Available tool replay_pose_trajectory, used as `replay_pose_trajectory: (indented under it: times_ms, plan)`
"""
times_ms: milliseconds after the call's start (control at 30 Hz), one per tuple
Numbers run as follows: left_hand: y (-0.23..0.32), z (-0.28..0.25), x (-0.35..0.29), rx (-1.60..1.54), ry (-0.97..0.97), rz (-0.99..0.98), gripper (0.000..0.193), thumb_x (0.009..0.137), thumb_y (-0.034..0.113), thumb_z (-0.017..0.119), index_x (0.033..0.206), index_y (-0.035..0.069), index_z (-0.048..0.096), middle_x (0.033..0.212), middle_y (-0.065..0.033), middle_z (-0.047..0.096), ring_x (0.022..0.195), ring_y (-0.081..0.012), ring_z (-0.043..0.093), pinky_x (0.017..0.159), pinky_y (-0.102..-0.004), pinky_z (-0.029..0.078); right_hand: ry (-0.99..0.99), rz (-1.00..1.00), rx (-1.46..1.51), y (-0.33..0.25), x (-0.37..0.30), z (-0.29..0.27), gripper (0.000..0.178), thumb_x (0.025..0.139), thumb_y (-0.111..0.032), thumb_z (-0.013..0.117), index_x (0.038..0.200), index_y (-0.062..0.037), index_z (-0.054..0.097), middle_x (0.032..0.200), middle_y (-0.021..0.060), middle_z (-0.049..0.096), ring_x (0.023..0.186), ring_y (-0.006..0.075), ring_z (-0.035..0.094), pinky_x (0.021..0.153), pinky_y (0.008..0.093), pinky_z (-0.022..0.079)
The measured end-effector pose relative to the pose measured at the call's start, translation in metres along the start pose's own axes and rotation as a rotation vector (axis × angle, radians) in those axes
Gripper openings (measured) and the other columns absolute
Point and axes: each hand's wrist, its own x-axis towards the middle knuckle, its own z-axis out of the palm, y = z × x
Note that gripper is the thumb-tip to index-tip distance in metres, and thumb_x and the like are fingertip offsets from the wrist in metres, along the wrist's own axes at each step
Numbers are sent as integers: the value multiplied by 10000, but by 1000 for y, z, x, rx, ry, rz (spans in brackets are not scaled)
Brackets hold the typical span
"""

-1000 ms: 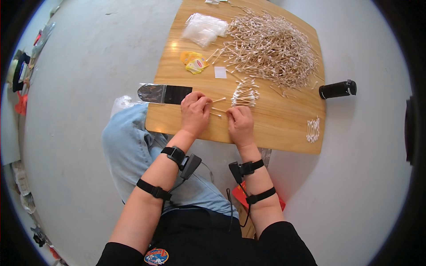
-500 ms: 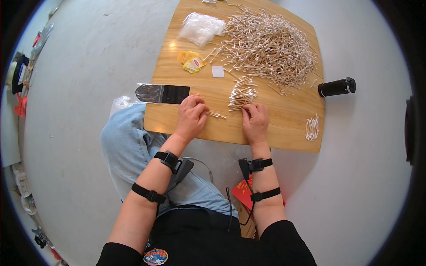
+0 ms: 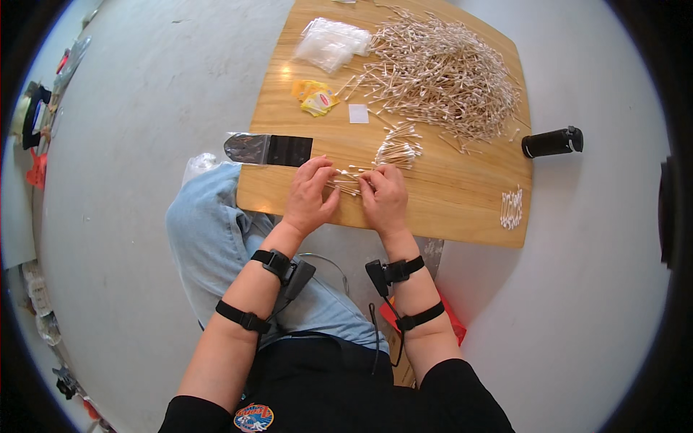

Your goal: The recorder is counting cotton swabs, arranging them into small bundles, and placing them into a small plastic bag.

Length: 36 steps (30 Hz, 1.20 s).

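Close together at the table's near edge, my two hands meet over a few cotton swabs (image 3: 348,182). My left hand (image 3: 310,195) has its fingers curled around the left ends of these swabs. My right hand (image 3: 385,198) pinches swabs from the other side, thumb and fingertips together. Just beyond the right hand lies a small heap of cotton swabs (image 3: 399,146), roughly lined up. Farther back spreads a large loose pile of cotton swabs (image 3: 440,76). The fingers partly hide the swabs between the hands.
A clear bag with a black panel (image 3: 289,151) lies left of my left hand. Behind are yellow packets (image 3: 315,97), a white square (image 3: 358,113) and clear plastic bags (image 3: 332,43). At the right are a short row of swabs (image 3: 511,209) and a black bottle (image 3: 552,143).
My right hand has moved left from the small heap, bringing swabs over to my left hand. The left hand has stayed nearly in place. More swabs now show between the hands.
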Motion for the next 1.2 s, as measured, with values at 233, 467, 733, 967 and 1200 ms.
replay_pose_trajectory:
  times_ms: [233, 467, 733, 967, 1200]
  plan:
    - [4, 6, 0, 246, -55, 104, 360, 843, 230, 654, 1160, 63, 617, 1324, -121, 544, 1297, -289, 466, 1108, -436, 334, 36, 132, 12, 21, 12, -4, 50, 787, -73, 707, 815, -53, 670, 858, 94, 577, 836, 298, 578, 725, 399, 480]
    - [0, 8, -1, 230, -61, 95, 273, 880, 204, 622, 1122, 77, 633, 1295, -110, 565, 1298, -279, 469, 1118, -439, 323, 24, 89, -49, 30, 19, -23, 120, 776, -74, 706, 888, -66, 661, 890, 104, 576, 840, 301, 587, 724, 398, 481]
    - [0, 7, 1, 172, -10, 106, 179, 870, 159, 628, 1023, 67, 625, 1203, -116, 589, 1243, -291, 511, 1083, -431, 366, -185, -90, -3, 8, 0, -15, 83, 767, -58, 698, 827, -62, 642, 839, 95, 577, 834, 305, 583, 714, 398, 478]
    - [-3, 10, -2, 94, 30, 37, 297, 851, 176, 646, 1119, 62, 588, 1239, -123, 571, 1222, -307, 518, 1053, -435, 391, -134, 68, 80, 12, -1, -12, 74, 776, -59, 695, 817, -59, 634, 826, 95, 578, 786, 307, 586, 691, 398, 477]
    - [8, -4, 1, 202, -188, 129, 463, 804, 324, 706, 1193, 107, 583, 1367, -111, 510, 1351, -300, 410, 1133, -454, 298, 85, 193, -71, 24, 7, -20, 146, 795, -95, 699, 919, -77, 624, 902, 90, 582, 801, 306, 587, 700, 403, 478]
